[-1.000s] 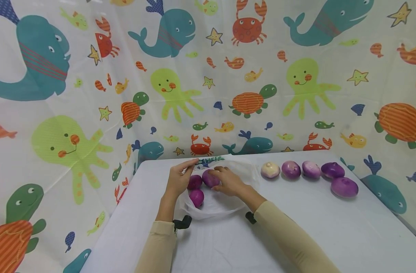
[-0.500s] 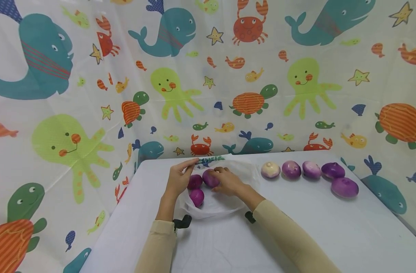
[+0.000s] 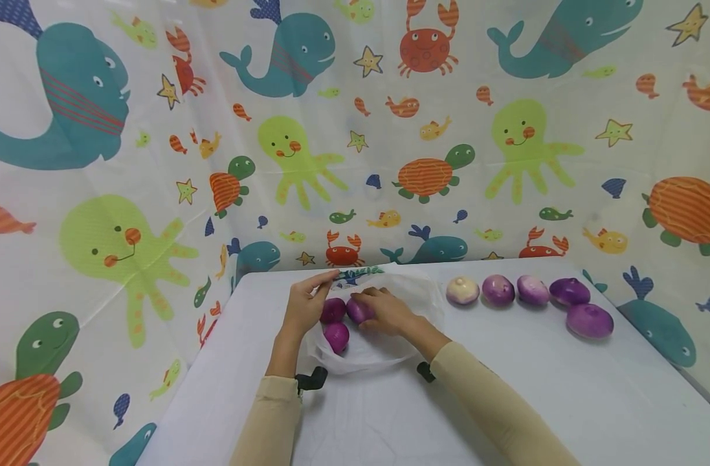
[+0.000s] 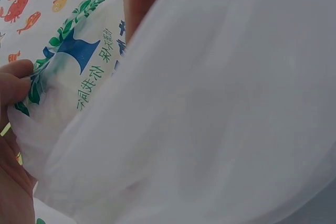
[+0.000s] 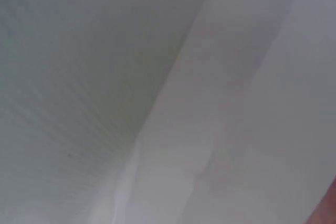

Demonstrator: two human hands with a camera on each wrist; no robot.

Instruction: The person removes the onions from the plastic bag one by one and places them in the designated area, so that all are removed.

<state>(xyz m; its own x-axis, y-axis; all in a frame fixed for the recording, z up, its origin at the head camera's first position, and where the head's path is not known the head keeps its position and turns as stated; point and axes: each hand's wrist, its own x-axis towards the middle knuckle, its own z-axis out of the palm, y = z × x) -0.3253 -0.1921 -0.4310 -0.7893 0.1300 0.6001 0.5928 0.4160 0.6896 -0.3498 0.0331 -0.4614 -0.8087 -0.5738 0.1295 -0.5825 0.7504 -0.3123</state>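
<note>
A white plastic bag [image 3: 384,360] with green and blue print lies with its mouth toward me. My left hand [image 3: 299,309] pinches the bag's upper left edge; in the left wrist view, thumb and finger [image 4: 17,72] meet on the printed film [image 4: 79,51]. Inside the bag, my right hand [image 3: 391,313] holds a purple onion [image 3: 357,312], fingers over its top and right side. Left of it sit two more purple onions, one farther back [image 3: 332,310] and one nearer me [image 3: 336,338]. Blurred white film [image 5: 226,129] fills much of the right wrist view.
On the white table [image 3: 366,421], to the bag's right, a pale onion [image 3: 462,291] begins a row of purple onions [image 3: 498,290]. Another purple onion [image 3: 589,321] lies in front of the row's right end. Behind the table hangs a sea-animal curtain [image 3: 355,175].
My right fingers have shifted slightly left over the onion, which has barely moved. My left hand stays on the bag's edge. The other onions have not moved.
</note>
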